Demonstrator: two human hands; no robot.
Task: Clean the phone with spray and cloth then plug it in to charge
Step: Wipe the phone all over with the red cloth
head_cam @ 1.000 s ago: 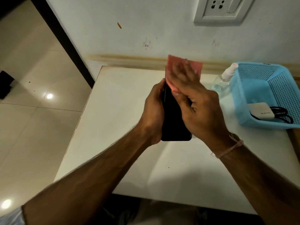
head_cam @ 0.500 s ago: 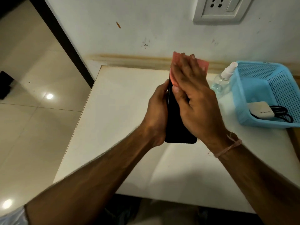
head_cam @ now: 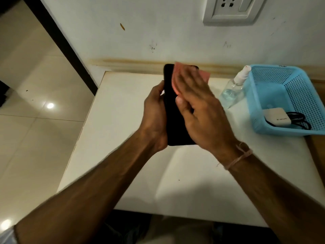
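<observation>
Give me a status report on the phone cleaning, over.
Left hand grips phone. Right hand presses cloth flat against it. Charger in basket; nothing in the way.

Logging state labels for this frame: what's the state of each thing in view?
phone: held upright off the table by left hand, no cable seen.
cloth: pressed flat on phone under right hand.
spray bottle: tilted against basket, untouched.
charger: in basket, unplugged.
wall socket: empty.
</observation>
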